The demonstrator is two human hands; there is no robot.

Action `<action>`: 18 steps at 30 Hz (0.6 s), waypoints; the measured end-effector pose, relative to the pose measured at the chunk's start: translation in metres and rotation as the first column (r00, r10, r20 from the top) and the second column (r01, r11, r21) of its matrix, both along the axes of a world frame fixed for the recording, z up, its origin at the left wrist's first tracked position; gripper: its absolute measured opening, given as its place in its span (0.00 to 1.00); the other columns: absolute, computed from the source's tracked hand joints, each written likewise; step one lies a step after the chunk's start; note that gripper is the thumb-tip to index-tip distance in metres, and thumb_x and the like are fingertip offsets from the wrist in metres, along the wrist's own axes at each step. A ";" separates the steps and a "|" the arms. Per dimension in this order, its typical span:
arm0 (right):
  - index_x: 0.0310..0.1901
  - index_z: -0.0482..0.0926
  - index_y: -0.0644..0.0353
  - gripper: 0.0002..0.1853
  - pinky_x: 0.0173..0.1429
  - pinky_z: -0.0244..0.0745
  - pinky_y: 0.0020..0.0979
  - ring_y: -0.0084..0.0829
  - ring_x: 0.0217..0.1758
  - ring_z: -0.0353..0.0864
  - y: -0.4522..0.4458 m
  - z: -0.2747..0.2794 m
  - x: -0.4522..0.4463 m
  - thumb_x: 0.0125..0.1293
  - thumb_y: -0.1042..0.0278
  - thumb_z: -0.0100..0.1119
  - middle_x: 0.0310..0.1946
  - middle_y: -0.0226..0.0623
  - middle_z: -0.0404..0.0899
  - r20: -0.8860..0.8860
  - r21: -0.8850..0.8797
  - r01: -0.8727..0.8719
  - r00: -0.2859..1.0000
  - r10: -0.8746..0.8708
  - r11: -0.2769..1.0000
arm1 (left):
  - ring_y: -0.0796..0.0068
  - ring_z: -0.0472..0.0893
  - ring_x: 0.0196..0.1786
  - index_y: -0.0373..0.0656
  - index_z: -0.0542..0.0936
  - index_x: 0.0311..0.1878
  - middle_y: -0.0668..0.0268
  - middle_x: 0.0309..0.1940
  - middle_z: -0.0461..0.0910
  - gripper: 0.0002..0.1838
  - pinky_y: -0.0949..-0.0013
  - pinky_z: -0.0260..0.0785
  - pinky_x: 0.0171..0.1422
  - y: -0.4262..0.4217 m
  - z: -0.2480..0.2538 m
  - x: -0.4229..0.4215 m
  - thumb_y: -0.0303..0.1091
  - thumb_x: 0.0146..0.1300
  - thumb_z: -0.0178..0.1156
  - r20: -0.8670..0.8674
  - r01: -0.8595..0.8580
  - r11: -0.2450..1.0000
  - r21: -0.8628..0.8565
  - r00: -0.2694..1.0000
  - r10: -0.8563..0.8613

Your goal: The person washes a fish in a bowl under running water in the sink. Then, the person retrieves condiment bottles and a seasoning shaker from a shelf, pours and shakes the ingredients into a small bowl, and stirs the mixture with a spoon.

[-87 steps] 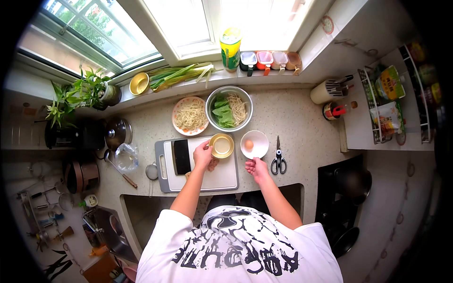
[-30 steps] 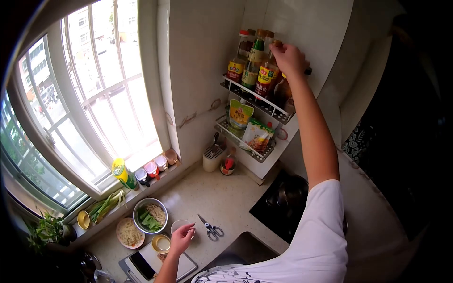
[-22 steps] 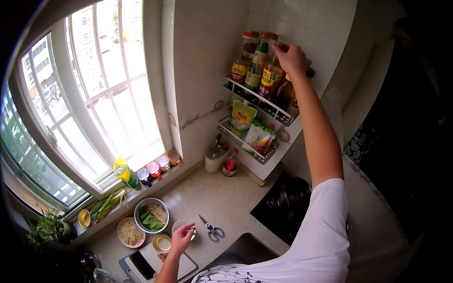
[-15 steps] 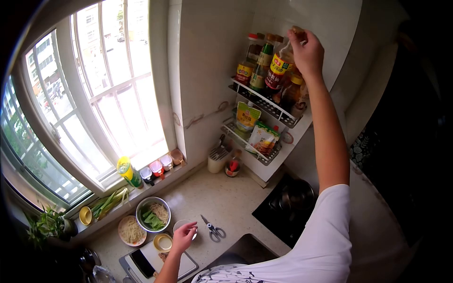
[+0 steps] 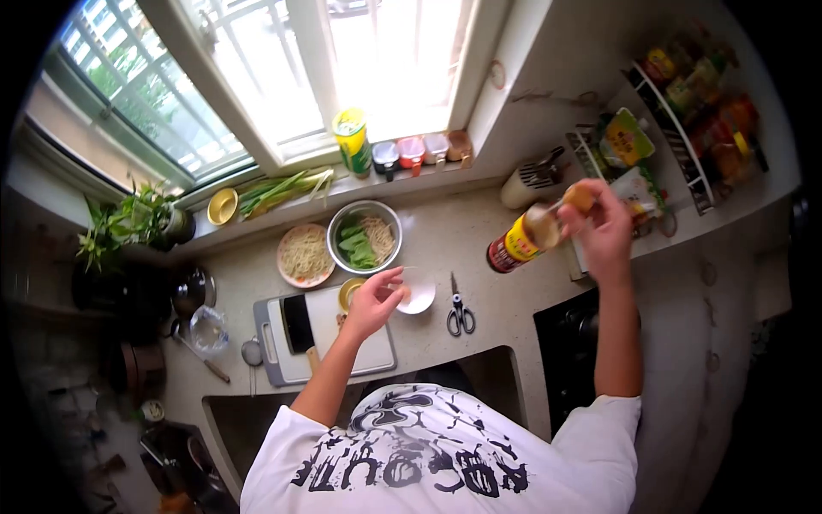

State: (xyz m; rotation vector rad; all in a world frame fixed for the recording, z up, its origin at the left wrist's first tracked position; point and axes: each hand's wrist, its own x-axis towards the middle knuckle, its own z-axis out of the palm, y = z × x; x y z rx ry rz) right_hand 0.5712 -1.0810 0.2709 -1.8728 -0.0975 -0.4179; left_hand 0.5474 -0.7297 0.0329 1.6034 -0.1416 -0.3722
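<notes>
My right hand (image 5: 604, 231) grips a sauce bottle (image 5: 519, 243) by its capped neck. The bottle has a yellow and red label and dark contents, and it hangs tilted over the counter, its base toward the left. My left hand (image 5: 373, 303) is at the left rim of a small white bowl (image 5: 419, 294), thumb and fingers apart; whether it touches the rim I cannot tell. Partly behind that hand are a small yellow bowl (image 5: 349, 293) and a white cutting board (image 5: 370, 353). Scissors (image 5: 460, 317) lie to the right of the white bowl.
A metal bowl of greens and pale strands (image 5: 396, 230) stands beside a plate of noodles (image 5: 305, 257). A dark phone (image 5: 298, 324) lies on the board. Seasoning boxes (image 5: 412, 152) line the sill. At right are a utensil holder (image 5: 519, 190), bottle rack (image 5: 676, 141) and black stove (image 5: 567, 360).
My right hand has brought the sauce bottle from the upper rack down and left over the counter. My left hand stays by the white bowl. The view has swung left and down.
</notes>
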 end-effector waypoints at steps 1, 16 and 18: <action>0.49 0.80 0.61 0.18 0.37 0.73 0.21 0.16 0.36 0.79 0.018 -0.029 -0.004 0.62 0.68 0.78 0.39 0.27 0.81 -0.031 -0.050 -0.040 0.999 0.038 0.998 | 0.79 0.83 0.46 0.45 0.75 0.73 0.65 0.55 0.82 0.30 0.73 0.77 0.55 0.007 0.006 -0.005 0.27 0.67 0.68 0.000 -0.009 1.000 0.025 1.000 0.009; 0.55 0.83 0.61 0.25 0.35 0.78 0.25 0.25 0.38 0.83 0.219 -0.171 -0.034 0.56 0.68 0.81 0.44 0.35 0.81 -0.110 -0.256 -0.399 0.917 0.384 0.880 | 0.61 0.88 0.46 0.45 0.83 0.56 0.62 0.43 0.88 0.37 0.60 0.80 0.53 0.083 -0.008 -0.043 0.48 0.43 0.85 0.437 -0.523 0.676 0.519 0.842 0.315; 0.58 0.82 0.60 0.24 0.38 0.80 0.32 0.31 0.37 0.84 0.195 -0.180 -0.028 0.61 0.66 0.75 0.48 0.38 0.82 -0.181 -0.238 -0.354 0.931 0.317 0.904 | 0.55 0.86 0.45 0.49 0.82 0.56 0.62 0.42 0.87 0.35 0.57 0.80 0.53 0.110 -0.024 -0.038 0.46 0.43 0.84 0.459 -0.594 0.653 0.469 0.796 0.394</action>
